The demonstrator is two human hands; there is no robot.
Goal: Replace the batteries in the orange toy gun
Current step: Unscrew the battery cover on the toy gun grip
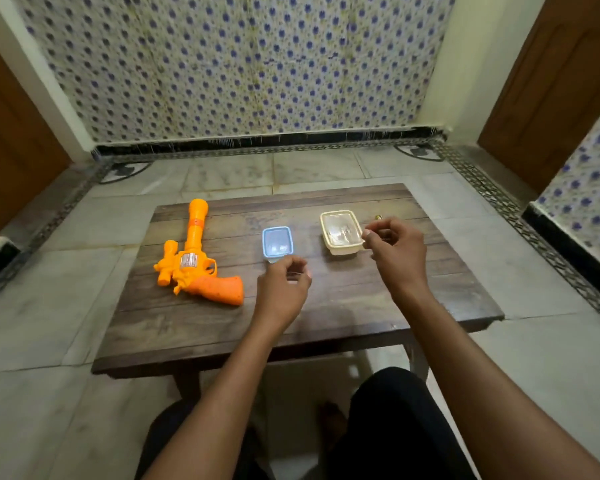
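Orange toy gun [191, 261]: revolver-shaped plastic toy lying flat on the left part of the table, long barrel pointing away from the person, grip toward the near edge and turned right; well apart from both hands.
Table [194, 327]: low, dark wooden planks, standing on a pale marble floor; it carries the gun, two tubs and a small brass-coloured piece.
Right hand [394, 251]: raised over the right part of the table, just beside the cream tub's right edge; fingers curled, thumb and forefinger tips brought together. Too blurred to tell whether anything is pinched between them.
Left hand [283, 285]: over the middle of the table, just in front of the blue tub; fingers loosely curled toward the thumb. I cannot tell whether it has hold of anything.
Cream tub [342, 251]: rectangular plastic, right of centre, clear top; contents unclear.
Blue tub [277, 252]: smaller, rectangular, blue rim, clear top, between gun and cream tub.
Gun's cylinder patch [189, 261]: silvery and red, any print too blurred to read.
Brass-coloured piece [378, 216]: tiny, on the table beyond the right hand.
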